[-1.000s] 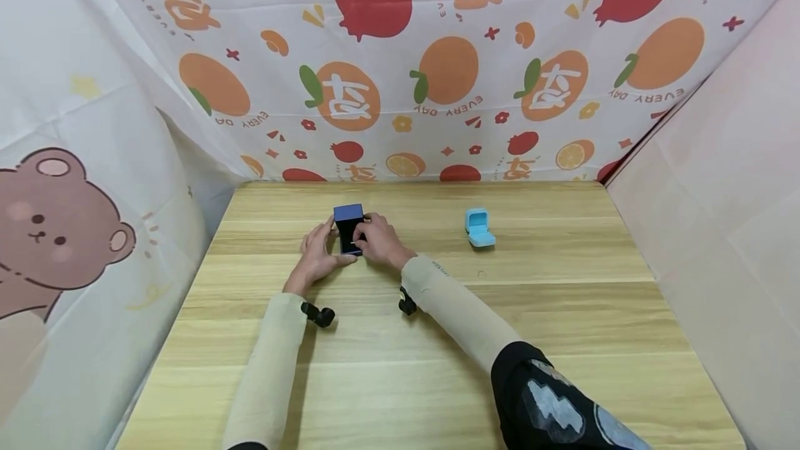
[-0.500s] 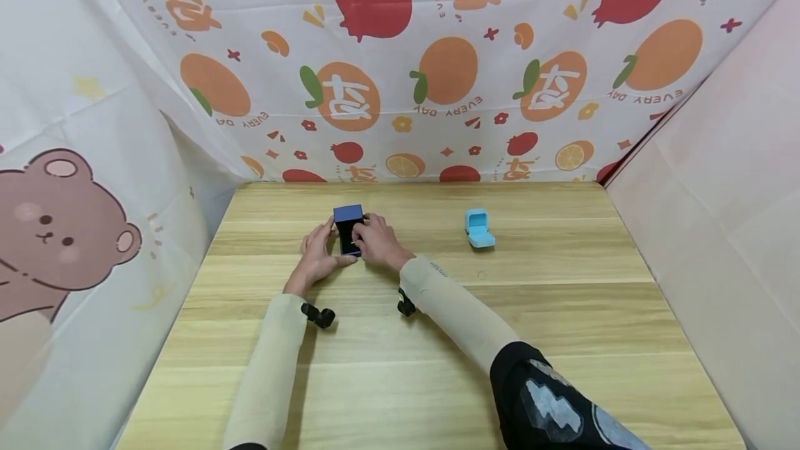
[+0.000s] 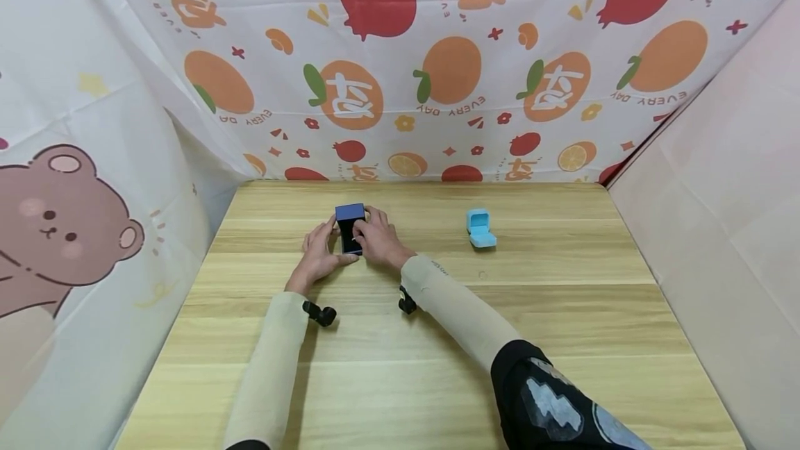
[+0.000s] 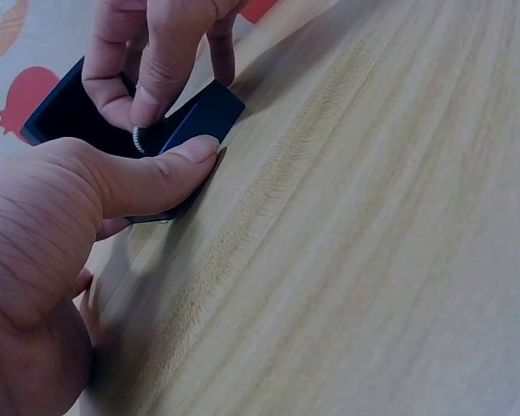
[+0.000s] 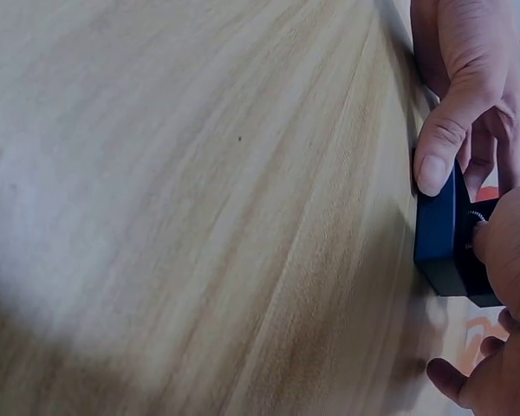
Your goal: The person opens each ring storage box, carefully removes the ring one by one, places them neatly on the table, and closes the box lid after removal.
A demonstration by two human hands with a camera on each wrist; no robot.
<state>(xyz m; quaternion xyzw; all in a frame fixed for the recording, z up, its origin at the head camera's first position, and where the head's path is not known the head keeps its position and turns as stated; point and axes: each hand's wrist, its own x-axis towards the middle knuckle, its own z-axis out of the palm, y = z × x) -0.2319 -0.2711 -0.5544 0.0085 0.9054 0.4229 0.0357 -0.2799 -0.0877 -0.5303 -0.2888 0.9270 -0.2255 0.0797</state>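
Note:
A dark blue ring box [image 3: 350,212] stands with its lid up near the back of the table, its inside black. My left hand [image 3: 319,255] holds it from the left, the thumb lying along the front edge in the left wrist view. From the right, my right hand [image 3: 380,240] reaches into the box. Its thumb and index finger pinch a silvery, beaded-looking ring [image 4: 138,139] at the black lining. Part of the ring is hidden by the fingertips. In the right wrist view, the blue front of the box shows beneath the left thumb [image 5: 435,172].
A light blue ring box [image 3: 480,229] sits with its lid up to the right of the hands. The wooden table [image 3: 500,367] meets a fruit-print cloth [image 3: 400,89] at its back edge. Pale cloths hang on both sides.
Both hands and the dark blue box stay almost in place. The bit of ring seen at the right fingertips sits slightly higher in the head view, which itself has shifted a little.

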